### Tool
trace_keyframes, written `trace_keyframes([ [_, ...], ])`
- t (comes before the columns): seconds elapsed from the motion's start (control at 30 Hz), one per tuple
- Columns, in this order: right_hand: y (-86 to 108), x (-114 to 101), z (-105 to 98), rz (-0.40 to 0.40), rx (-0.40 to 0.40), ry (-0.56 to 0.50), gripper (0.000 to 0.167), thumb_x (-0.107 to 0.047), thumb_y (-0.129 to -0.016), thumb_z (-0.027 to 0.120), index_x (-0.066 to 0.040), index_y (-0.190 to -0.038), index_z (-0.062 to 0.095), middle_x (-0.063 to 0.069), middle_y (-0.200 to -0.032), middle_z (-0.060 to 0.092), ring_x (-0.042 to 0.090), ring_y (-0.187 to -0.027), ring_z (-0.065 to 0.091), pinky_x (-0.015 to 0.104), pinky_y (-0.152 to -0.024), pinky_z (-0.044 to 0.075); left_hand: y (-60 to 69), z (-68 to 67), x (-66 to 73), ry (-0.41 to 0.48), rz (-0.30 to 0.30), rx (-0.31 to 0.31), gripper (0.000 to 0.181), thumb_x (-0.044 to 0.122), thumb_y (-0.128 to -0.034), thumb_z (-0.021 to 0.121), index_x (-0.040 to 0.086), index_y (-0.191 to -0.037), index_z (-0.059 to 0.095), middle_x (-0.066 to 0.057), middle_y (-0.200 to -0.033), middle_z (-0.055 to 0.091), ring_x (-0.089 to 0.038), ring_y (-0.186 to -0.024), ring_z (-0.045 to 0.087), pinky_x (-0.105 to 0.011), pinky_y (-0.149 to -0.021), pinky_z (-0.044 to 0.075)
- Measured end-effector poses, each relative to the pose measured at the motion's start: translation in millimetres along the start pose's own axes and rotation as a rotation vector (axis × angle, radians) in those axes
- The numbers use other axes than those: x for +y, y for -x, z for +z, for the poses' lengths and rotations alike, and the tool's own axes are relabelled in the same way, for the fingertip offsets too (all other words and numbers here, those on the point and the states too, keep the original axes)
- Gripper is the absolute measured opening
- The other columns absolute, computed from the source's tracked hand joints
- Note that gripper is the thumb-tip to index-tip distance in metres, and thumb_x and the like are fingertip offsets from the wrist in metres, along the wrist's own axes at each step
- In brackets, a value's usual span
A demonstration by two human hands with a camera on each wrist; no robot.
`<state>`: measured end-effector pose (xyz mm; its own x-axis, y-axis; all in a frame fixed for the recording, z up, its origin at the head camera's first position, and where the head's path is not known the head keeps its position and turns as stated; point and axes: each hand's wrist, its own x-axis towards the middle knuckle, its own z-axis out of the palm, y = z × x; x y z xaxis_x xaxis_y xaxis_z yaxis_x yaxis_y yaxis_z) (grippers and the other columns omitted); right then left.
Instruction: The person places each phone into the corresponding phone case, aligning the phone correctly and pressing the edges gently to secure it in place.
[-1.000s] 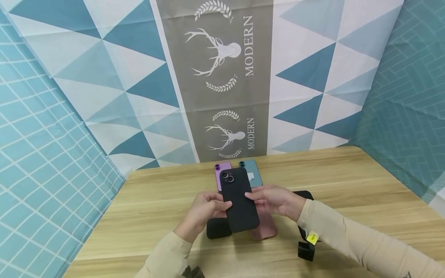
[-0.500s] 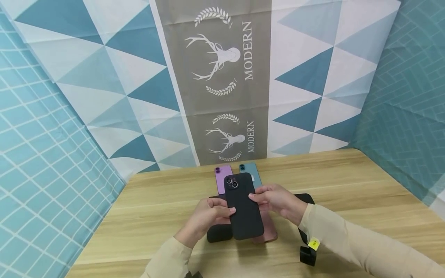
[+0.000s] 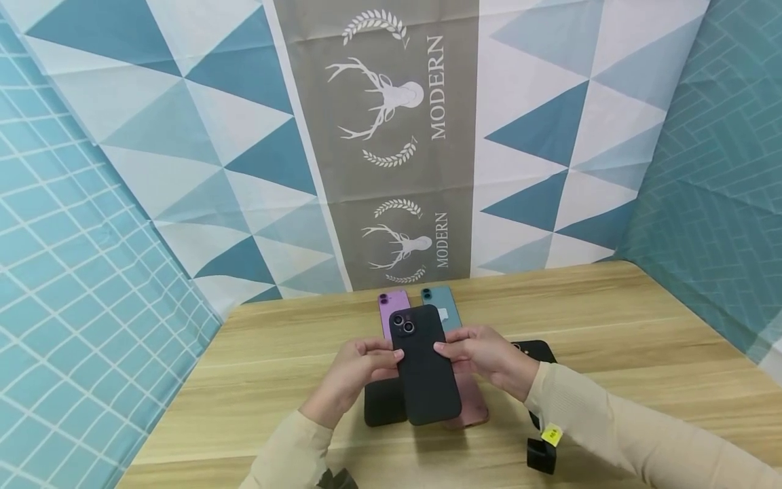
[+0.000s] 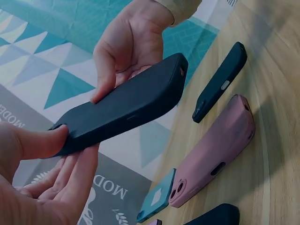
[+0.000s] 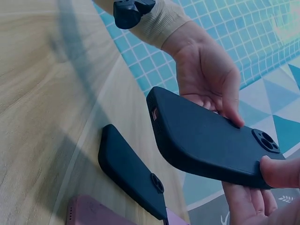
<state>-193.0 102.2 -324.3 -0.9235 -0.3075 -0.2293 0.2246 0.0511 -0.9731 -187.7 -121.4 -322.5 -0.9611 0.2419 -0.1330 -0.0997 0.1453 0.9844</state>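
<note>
Held phone: a black phone (image 3: 424,373), raised above the table (image 3: 256,407), back face up, camera end pointing far and slightly left.
Left hand: the left hand (image 3: 357,363) pinches its left edge, thumb on the back rim, fingers underneath.
Right hand: the right hand (image 3: 489,353) pinches the opposite edge in much the same way.
Far pair: a purple phone (image 3: 393,309) at left and a teal phone (image 3: 441,299) at right, both partly covered from the head view.
Near pair: a dark phone (image 3: 385,407) lies left, a pink phone (image 3: 472,401) right, under the held one.
Right side: another dark phone (image 3: 540,350), half hidden behind the right wrist.
Backdrop: patterned cloth (image 3: 397,170), white deer heads and "MODERN".
Just changed: against half a second ago, held phone sits slightly left; left thumb is farther along the rim, closer to the lenses.
Meaning: I read this as a small grip adjustment, with the phone supported from both sides and not set down.
</note>
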Motion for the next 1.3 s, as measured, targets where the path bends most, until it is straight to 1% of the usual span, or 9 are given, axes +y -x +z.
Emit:
trace_keyframes([
  [0.17,-3.5,3.0,-1.6,-0.012,-0.05,-0.028,0.036,-0.014,-0.091,0.064,0.009,-0.117,0.057,-0.001,-0.088,0.074,0.01,-0.08,0.07,0.03,-0.085,0.059,0.6,3.4,-0.4,0.029,-0.005,0.051,0.017,0.011,-0.0867,0.067,-0.003,-0.095,0.061,0.002,-0.077,0.069,-0.01,-0.071,0.068,-0.031,-0.081,0.06],
  [0.4,-4.7,2.5,-5.3,0.026,-0.168,-0.047,0.045,-0.017,-0.094,0.06,0.011,-0.128,0.052,0.0,-0.096,0.074,0.008,-0.088,0.07,0.028,-0.087,0.058,3.8,5.9,-2.2,0.051,-0.023,0.097,0.016,0.009,-0.0861,0.067,-0.005,-0.094,0.063,0.003,-0.074,0.068,-0.01,-0.068,0.067,-0.03,-0.078,0.06],
  [0.53,-6.3,-2.6,-5.5,0.037,-0.155,-0.061,0.05,-0.021,-0.094,0.06,0.01,-0.131,0.048,0.001,-0.097,0.074,0.008,-0.089,0.07,0.029,-0.091,0.057,4.0,5.8,-1.3,0.066,-0.019,0.102,0.015,0.009,-0.0854,0.067,-0.003,-0.092,0.062,0.004,-0.072,0.066,-0.009,-0.067,0.066,-0.029,-0.077,0.06],
  [0.73,-8.0,-8.5,-7.0,0.018,-0.125,-0.055,0.05,-0.017,-0.096,0.057,0.012,-0.135,0.045,-0.003,-0.094,0.073,0.007,-0.088,0.07,0.031,-0.095,0.055,4.7,5.6,-2.1,0.065,-0.02,0.053,0.014,0.01,-0.0854,0.068,-0.001,-0.092,0.062,0.004,-0.074,0.066,-0.009,-0.068,0.067,-0.029,-0.077,0.06],
  [0.87,-7.6,-8.2,-6.3,0.017,-0.102,-0.051,0.045,-0.014,-0.096,0.057,0.012,-0.132,0.047,-0.003,-0.091,0.073,0.007,-0.086,0.07,0.032,-0.094,0.056,4.4,5.8,-4.2,0.073,-0.01,0.023,0.017,0.01,-0.0851,0.069,-0.002,-0.094,0.062,0.003,-0.075,0.066,-0.009,-0.069,0.068,-0.029,-0.076,0.06],
  [0.97,-6.1,-7.1,-5.0,0.012,-0.074,-0.033,0.04,-0.014,-0.095,0.058,0.011,-0.126,0.052,-0.002,-0.091,0.073,0.008,-0.085,0.069,0.032,-0.091,0.057,4.0,6.0,-6.0,0.074,-0.011,-0.011,0.022,0.011,-0.0852,0.069,-0.004,-0.098,0.06,0.003,-0.078,0.065,-0.01,-0.071,0.068,-0.03,-0.078,0.06],
  [1.13,-2.0,-5.8,-4.2,0.022,-0.04,-0.017,0.033,-0.014,-0.094,0.059,0.008,-0.119,0.057,-0.002,-0.089,0.073,0.009,-0.083,0.069,0.031,-0.087,0.058,5.7,5.3,-5.3,0.038,-0.016,-0.067,0.035,0.011,-0.0864,0.068,-0.011,-0.11,0.054,-0.002,-0.086,0.065,-0.01,-0.075,0.069,-0.034,-0.082,0.06],
  [1.2,-1.0,-5.2,-4.3,0.027,-0.035,-0.02,0.032,-0.014,-0.094,0.06,0.007,-0.118,0.058,-0.003,-0.088,0.073,0.009,-0.083,0.069,0.03,-0.086,0.058,6.5,4.7,-3.0,0.013,-0.01,-0.072,0.04,0.011,-0.0873,0.067,-0.013,-0.115,0.052,-0.005,-0.09,0.066,-0.01,-0.077,0.07,-0.034,-0.083,0.06],
  [1.3,-0.4,-3.5,-3.9,0.024,-0.038,-0.024,0.032,-0.014,-0.094,0.061,0.006,-0.118,0.058,-0.003,-0.087,0.073,0.009,-0.082,0.069,0.03,-0.085,0.058,6.3,4.2,1.5,-0.013,0.008,-0.057,0.041,0.011,-0.0883,0.067,-0.013,-0.118,0.053,-0.009,-0.094,0.068,-0.011,-0.079,0.07,-0.033,-0.085,0.059],
])
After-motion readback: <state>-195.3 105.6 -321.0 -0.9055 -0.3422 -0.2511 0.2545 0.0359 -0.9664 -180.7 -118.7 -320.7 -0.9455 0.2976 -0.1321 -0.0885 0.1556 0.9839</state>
